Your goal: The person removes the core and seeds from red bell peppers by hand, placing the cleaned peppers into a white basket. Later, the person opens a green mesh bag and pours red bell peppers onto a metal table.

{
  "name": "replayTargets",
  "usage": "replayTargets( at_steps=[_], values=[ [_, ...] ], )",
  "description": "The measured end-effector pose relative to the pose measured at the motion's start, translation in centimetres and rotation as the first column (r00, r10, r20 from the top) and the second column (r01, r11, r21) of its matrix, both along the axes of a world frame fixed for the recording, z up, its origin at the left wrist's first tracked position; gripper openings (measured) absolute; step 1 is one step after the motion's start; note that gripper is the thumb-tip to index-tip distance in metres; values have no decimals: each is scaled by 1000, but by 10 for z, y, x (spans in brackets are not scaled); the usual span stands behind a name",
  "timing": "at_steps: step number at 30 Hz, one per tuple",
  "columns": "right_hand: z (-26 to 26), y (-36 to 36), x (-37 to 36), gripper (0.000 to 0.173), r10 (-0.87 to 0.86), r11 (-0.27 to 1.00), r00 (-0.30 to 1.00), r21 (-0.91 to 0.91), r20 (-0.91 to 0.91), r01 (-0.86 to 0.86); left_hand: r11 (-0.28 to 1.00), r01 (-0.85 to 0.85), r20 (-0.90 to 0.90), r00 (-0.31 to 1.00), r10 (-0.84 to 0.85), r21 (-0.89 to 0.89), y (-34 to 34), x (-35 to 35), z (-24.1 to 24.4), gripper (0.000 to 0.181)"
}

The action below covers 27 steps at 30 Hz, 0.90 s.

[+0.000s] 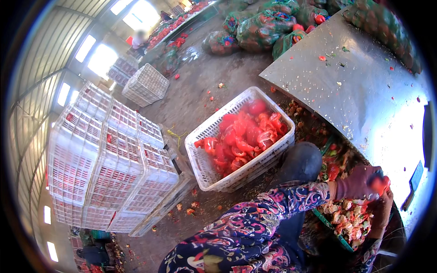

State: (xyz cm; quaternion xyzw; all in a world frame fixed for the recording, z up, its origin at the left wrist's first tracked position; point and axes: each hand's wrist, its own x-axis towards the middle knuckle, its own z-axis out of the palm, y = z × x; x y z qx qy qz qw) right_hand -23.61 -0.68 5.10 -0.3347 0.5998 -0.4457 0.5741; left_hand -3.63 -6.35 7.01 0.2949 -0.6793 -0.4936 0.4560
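Note:
A red pepper (383, 185), partly blurred, is between my two hands beside the metal table's edge. My left hand (356, 182), in a dark purple glove with dark fingertips, grips it from one side. From below, the fingers of my right hand (385, 201) close on it, partly hidden by the pepper and the glove. Beneath them sits a green-rimmed container (333, 223) heaped with pale pepper cores and seeds (351, 218). A white plastic crate (201, 170) of opened red peppers (240, 133) stands beside my knee.
The metal table (341, 68) bears seeds, scraps and a wide-bladed knife (414, 177). Several green mesh sacks (266, 30) lie beyond. White crates of peppers (112, 163) are stacked on a wooden pallet (164, 204). Pepper waste covers the floor beside the table. A person (139, 41) is far off.

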Motion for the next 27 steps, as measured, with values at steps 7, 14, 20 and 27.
replayTargets(
  at_steps=[7, 14, 20, 27],
  values=[
    [12, 7, 42, 34, -3, 979, 941, -193, -339, -67, 946, -200, 117, 978, 175, 255, -2, 8, -35, 45],
    [59, 52, 78, 49, -78, 943, 972, -299, 221, 144, 729, 314, -553, 826, 105, 608, -18, 13, -67, 19],
    [3, 34, 64, 47, -326, 868, 869, -482, -371, 120, 809, 22, -428, 857, 287, 587, 9, 17, -36, 16],
    [13, -6, 58, 44, -117, 984, 262, -77, -958, 161, 803, -38, -392, 858, 331, 595, 19, 5, -47, 15]
  ],
)
